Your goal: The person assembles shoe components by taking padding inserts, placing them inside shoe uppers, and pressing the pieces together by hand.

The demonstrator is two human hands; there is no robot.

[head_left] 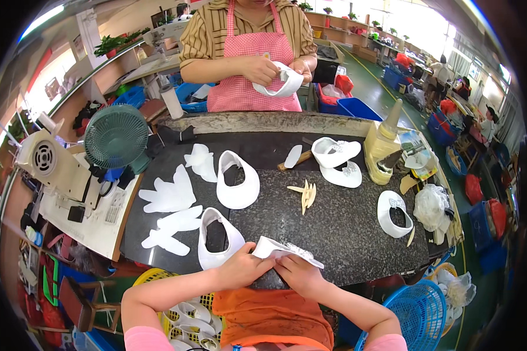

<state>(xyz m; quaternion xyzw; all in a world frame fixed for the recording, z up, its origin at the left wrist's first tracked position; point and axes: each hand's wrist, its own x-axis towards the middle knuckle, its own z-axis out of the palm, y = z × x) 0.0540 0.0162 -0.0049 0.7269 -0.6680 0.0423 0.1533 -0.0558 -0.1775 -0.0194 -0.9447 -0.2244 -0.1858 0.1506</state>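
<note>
Low over the near edge of the dark speckled tabletop (345, 248), both my hands pinch a white shoe upper (267, 246) with a silvery decoration on it. My left hand (246, 266) grips its left end, with fingers closed. On the lower edge, to the right, my right hand (299, 275) has its fingers closed too. Just left of my left hand lies another white shoe upper (234, 238), and a similar white upper (238, 196) rests beyond it. Several cream strips (307, 199) lie in a small pile ahead of my hands.
Flat white cut pieces (168, 196) are spread at left. Decorated white uppers (339, 153) lie at the far right, near a yellowish squeeze bottle (380, 143). A green fan (116, 134) and sewing machine (55, 167) stand left. Opposite, a co-worker's hands hold a white upper (288, 88).
</note>
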